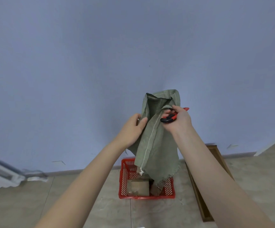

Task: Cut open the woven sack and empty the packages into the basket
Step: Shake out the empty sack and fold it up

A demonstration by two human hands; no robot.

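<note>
A green woven sack (156,145) hangs upside down over a red plastic basket (122,180) on the floor, its frayed cut end reaching down into the basket. My left hand (133,127) grips the sack's left side. My right hand (178,120) holds a red and black utility knife (169,118) and also pinches the sack's upper fold. Brown cardboard packages (139,187) lie inside the basket below the sack. A white stitched seam with a loose string end runs down the sack.
A blue wall fills the background. A long wooden board (201,191) lies on the tiled floor right of the basket. At the far left stand a white object and a power strip (34,178) near the skirting.
</note>
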